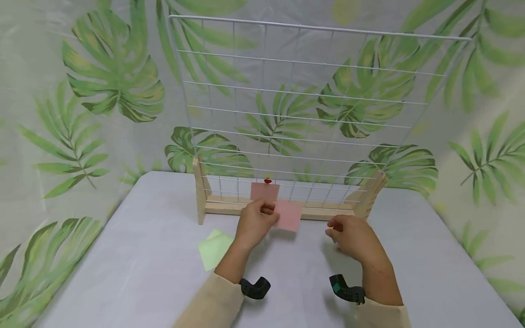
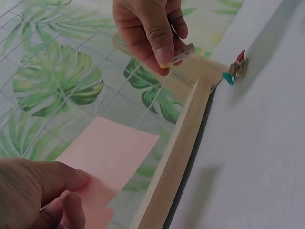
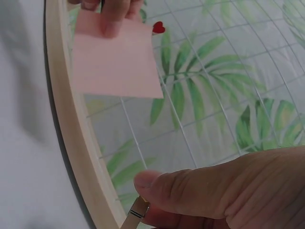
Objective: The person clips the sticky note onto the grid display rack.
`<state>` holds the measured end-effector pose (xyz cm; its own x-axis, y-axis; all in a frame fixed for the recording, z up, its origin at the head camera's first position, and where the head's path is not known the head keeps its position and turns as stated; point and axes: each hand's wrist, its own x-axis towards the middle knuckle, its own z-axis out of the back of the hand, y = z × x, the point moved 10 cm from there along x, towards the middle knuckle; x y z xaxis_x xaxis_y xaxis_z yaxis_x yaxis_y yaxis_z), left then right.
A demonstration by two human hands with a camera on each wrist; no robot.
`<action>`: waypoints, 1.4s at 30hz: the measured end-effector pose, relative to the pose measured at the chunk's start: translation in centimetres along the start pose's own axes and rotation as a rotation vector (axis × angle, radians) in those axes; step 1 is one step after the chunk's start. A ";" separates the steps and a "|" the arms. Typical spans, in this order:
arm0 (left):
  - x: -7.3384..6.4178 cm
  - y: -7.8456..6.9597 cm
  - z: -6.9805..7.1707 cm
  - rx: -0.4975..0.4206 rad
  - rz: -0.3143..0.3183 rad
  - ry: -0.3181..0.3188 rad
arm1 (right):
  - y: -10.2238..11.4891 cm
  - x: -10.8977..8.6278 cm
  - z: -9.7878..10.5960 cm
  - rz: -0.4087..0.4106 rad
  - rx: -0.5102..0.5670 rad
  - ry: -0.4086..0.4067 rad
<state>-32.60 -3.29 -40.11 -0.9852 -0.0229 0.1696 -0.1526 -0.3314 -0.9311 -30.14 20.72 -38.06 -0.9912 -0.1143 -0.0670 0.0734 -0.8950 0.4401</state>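
Observation:
My left hand (image 1: 256, 223) pinches a pink sticky note (image 1: 290, 217) between thumb and fingers, in front of the lower part of a white wire grid (image 1: 320, 29). Behind and just above it, a second pink note (image 1: 264, 191) hangs on the grid under a clip with a red heart (image 1: 268, 181). To the right, my right hand (image 1: 354, 237) is raised near the grid's right foot. In the right wrist view its thumb and fingers pinch a small wooden clothespin (image 3: 137, 212) with a metal spring; the fingers partly hide it.
The grid stands in a wooden base (image 1: 223, 208) on a white-covered table (image 1: 135, 273). Light green sticky notes (image 1: 214, 250) lie left of my left forearm. Small clothespins with red and teal ends (image 2: 229, 78) lie beside the base in the left wrist view.

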 end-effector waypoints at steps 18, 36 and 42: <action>2.2 -0.1 -2.6 -0.049 -0.007 -0.124 | -0.8 -1.0 0.4 -0.019 0.084 -0.013; 2.8 -1.6 -3.7 -0.008 -0.192 -0.255 | 2.7 -1.2 4.3 0.128 0.143 -0.453; 3.0 -1.6 -4.2 -0.049 -0.168 -0.250 | 2.6 -1.5 5.3 0.125 0.137 -0.594</action>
<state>-35.60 1.14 -39.49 -0.8971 -0.2056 0.3909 -0.3211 -0.3042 -0.8969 -29.08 20.86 -32.06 -0.8708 0.0802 0.4851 0.2171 -0.8225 0.5256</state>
